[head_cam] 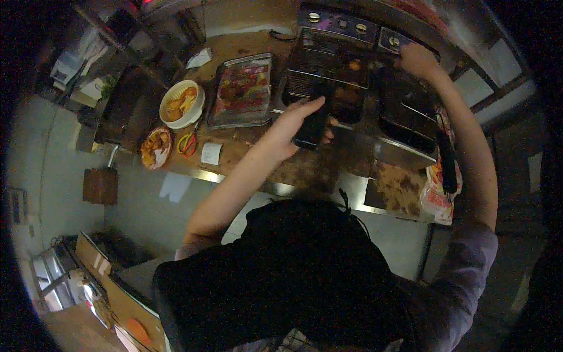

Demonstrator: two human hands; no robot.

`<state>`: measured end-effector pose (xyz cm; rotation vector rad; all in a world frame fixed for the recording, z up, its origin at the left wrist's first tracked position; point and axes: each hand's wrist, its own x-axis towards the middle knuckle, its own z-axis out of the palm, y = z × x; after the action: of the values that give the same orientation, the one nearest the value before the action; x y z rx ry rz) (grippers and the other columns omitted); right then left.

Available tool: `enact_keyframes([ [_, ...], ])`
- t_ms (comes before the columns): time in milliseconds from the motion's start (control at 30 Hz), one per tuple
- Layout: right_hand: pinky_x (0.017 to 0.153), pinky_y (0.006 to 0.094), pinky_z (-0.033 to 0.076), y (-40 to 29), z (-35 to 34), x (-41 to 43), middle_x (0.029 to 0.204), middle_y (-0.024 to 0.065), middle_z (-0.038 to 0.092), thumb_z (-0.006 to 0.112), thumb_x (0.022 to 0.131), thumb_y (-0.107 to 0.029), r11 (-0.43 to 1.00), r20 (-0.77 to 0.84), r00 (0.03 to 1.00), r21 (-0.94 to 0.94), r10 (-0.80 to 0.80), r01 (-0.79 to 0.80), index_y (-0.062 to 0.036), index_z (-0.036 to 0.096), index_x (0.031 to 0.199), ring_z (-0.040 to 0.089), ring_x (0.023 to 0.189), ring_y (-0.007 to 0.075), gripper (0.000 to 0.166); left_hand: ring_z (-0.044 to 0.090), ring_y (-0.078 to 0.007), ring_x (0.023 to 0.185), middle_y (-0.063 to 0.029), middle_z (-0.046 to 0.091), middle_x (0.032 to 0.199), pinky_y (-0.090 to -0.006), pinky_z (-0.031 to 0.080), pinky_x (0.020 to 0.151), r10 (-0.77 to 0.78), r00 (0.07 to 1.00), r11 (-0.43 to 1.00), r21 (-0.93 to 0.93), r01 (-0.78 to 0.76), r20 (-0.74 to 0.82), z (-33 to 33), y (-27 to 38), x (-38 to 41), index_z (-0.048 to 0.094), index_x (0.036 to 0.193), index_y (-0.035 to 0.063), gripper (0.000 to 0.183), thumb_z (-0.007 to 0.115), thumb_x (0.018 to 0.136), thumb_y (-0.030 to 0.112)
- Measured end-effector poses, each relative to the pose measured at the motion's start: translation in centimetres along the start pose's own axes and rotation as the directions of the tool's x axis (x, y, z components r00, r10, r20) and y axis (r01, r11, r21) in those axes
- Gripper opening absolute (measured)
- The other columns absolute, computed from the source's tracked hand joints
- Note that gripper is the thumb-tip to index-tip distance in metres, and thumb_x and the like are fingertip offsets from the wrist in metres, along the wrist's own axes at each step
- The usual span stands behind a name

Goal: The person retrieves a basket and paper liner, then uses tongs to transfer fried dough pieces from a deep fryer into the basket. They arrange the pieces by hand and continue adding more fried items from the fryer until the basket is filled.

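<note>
My left hand grips a dark slab-like object, probably a smartphone, in front of the fryer. My right hand reaches to the back right, beside a round control knob. Its fingers are bent, and the dark makes it unclear whether they hold anything. Below that hand lies a dark fryer tank with a metal rim. To its left stands a double fryer with wire racks or baskets, and two more knobs sit on its rear panel.
A metal tray of skewered food lies left of the fryers. Nearby are a white bowl of yellow food, a lined basket, scissors and a paper slip. A printed plastic bag lies at the counter's right end.
</note>
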<state>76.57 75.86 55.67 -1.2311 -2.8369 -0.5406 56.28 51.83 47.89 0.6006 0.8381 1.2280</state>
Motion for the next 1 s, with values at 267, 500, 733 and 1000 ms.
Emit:
enact_keyframes([
  [267, 0.075, 0.0404, 0.041, 0.6, 4.0, 2.3, 0.094, 0.0212, 0.055, 0.058, 0.072, -0.028, 0.983, 0.097, 0.995, 0.182, -0.006, -0.012, -0.0012, 0.053, 0.101, 0.051, 0.09, 0.0359, 0.039, 0.057, -0.0199, 0.074, -0.0137, 0.055, 0.095, -0.0305, 0.049, 0.06, 0.035, 0.995, 0.995, 0.095, -0.026, -0.096, -8.7, -1.7, -8.3, 0.041, 0.111, 0.0038, 0.046, 0.039, 0.086, 0.042],
  [500, 0.056, 0.036, 0.042, -1.9, 0.6, 1.9, 0.07, 0.0192, 0.056, 0.054, 0.076, -0.027, 0.897, 0.504, 0.819, 0.172, 0.275, -0.408, 0.0045, 0.055, 0.088, 0.056, 0.066, 0.0277, 0.033, 0.056, -0.0198, 0.074, -0.0092, 0.052, 0.093, -0.0304, 0.049, 0.057, 0.312, 0.483, 0.949, 0.249, -0.191, -0.819, -31.9, -3.2, -18.5, 0.042, 0.105, 0.0046, 0.035, 0.049, 0.081, 0.029],
  [733, 0.054, 0.0405, 0.043, -0.5, 4.3, 3.5, 0.066, 0.0195, 0.056, 0.053, 0.077, -0.025, 0.964, 0.213, 0.966, 0.19, 0.145, -0.187, 0.0029, 0.055, 0.087, 0.056, 0.062, 0.0313, 0.03, 0.051, -0.0233, 0.079, -0.0123, 0.048, 0.096, -0.0359, 0.049, 0.059, 0.164, 0.072, 0.982, 0.156, -0.108, -0.984, -50.0, -3.9, -24.8, 0.036, 0.106, 0.0005, 0.05, 0.061, 0.073, 0.028],
  [1000, 0.057, 0.0417, 0.043, -4.2, 3.2, 5.8, 0.069, 0.0203, 0.056, 0.053, 0.076, -0.026, 0.952, 0.224, 0.936, 0.078, 0.272, -0.296, 0.0022, 0.055, 0.087, 0.056, 0.065, 0.0328, 0.03, 0.056, -0.0204, 0.066, -0.013, 0.054, 0.082, -0.0305, 0.049, 0.06, 0.193, 0.312, 0.893, 0.036, -0.448, -0.93, -58.0, -6.7, -25.0, 0.035, 0.107, -0.0011, 0.045, 0.06, 0.073, 0.016],
])
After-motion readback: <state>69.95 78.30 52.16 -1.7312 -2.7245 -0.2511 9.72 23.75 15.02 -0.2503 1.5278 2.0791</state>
